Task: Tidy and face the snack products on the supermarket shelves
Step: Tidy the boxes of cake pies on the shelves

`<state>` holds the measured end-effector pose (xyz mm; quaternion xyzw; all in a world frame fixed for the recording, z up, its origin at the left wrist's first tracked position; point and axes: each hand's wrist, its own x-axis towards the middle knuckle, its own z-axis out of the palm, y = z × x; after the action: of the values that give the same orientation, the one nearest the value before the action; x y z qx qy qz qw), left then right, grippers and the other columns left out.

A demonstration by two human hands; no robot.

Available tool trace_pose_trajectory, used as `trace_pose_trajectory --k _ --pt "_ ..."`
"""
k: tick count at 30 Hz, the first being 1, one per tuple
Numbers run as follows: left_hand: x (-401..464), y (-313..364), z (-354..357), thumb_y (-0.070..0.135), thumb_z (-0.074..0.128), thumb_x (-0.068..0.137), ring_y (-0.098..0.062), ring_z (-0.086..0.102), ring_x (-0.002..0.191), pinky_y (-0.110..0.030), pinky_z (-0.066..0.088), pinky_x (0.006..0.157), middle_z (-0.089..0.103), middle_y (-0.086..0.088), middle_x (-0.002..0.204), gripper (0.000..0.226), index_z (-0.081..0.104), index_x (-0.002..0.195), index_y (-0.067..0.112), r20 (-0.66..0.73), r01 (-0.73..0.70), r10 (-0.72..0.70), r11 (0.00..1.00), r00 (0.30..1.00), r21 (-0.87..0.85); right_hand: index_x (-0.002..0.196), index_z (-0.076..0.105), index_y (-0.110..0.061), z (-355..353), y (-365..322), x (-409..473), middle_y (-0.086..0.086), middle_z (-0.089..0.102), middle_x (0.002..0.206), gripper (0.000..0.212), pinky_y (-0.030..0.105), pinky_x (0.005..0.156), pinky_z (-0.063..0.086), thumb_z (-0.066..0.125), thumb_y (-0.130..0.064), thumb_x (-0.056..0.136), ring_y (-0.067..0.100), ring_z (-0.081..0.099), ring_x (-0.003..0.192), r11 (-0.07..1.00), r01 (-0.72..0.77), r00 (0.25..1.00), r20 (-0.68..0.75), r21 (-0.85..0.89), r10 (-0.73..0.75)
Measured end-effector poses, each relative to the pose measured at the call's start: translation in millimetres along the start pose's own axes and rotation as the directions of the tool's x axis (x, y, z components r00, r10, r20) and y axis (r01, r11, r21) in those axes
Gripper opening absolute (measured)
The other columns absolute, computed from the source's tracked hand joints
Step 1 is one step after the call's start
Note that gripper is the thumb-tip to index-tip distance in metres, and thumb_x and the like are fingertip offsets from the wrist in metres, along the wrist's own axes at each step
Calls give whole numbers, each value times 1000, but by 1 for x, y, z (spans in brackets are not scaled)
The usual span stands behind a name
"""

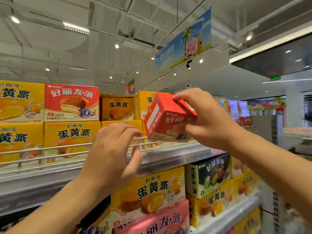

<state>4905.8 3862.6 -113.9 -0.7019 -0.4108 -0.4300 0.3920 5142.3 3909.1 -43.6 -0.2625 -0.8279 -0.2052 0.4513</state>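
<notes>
Two hands are up at the shelf: our right hand grips a tilted red box, our left hand hovers loose, holding nothing.

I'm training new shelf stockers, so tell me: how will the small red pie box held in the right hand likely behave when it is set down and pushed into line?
The small red pie box looks like stiff card with crisp edges, so it should probably slide without buckling. The right hand alone holds it tilted, which suggests it is light. Its flat faces should sit stably, though the glossy print may be a little slippery.
</notes>
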Motion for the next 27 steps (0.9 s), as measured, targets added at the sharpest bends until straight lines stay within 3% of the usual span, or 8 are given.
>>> trace_pose_trajectory --k 3,6,8,11,14,20,24,27 --pt "35 25 26 29 46 80 -25 60 89 -35 41 79 67 -7 92 32 66 96 9 -28 -35 34 997 999 -67 131 52 -19 -19 44 -45 -2 52 129 62 32 100 38 70 -9 72 18 43 121 996 -73 995 59 -53 76" --pt "85 55 65 28 50 82 -31 61 94 -42 49 80 68 -10 100 35 66 105 7 48 -101 102 995 994 -20 132 51 -19 -33 92 -77 -3 51 130 62 27 103 34 70 -10 74 14 40 123 991 -102 989 100 -90 111" --pt "125 74 96 23 59 84 -33 58 104 -44 49 87 65 -12 112 37 63 117 9 144 -106 99 993 985 46 134 49 -21 -40 124 -91 -5 49 132 62 19 103 27 69 -14 76 11 37 126 989 -108 986 116 -97 119" --pt "189 91 144 35 63 85 -31 51 117 -44 45 97 55 -11 129 55 51 133 12 271 -105 52 977 961 184 135 48 -23 -48 172 -106 -10 46 132 62 12 101 23 64 -22 75 7 35 126 994 -64 988 138 -87 76" --pt "237 95 184 48 63 81 -29 51 114 -44 42 99 53 -8 127 58 49 125 13 364 -133 -17 914 931 383 136 47 -27 -52 214 -116 -16 44 131 64 10 102 22 64 -26 75 2 32 127 998 -17 990 142 -57 25" --pt "257 83 230 75 53 76 -29 25 143 -56 4 117 30 -7 155 91 37 144 17 514 -115 -287 779 808 616 138 45 -30 -50 273 -119 -22 40 128 66 14 100 25 75 -26 79 -4 30 123 1000 5 992 125 25 -8" --pt "255 84 235 69 66 71 -27 36 134 -51 11 116 45 -7 141 81 45 128 15 413 -97 -195 804 890 587 138 45 -30 -44 298 -117 -23 41 127 63 9 94 26 72 -28 80 -5 32 121 997 14 992 121 70 -23" --pt "255 91 231 59 81 64 -25 50 115 -46 13 116 56 -3 116 80 42 120 17 365 -56 -157 858 918 510 137 42 -34 -41 312 -112 -27 43 124 60 11 92 31 62 -34 80 -8 36 117 992 22 993 109 124 -36"
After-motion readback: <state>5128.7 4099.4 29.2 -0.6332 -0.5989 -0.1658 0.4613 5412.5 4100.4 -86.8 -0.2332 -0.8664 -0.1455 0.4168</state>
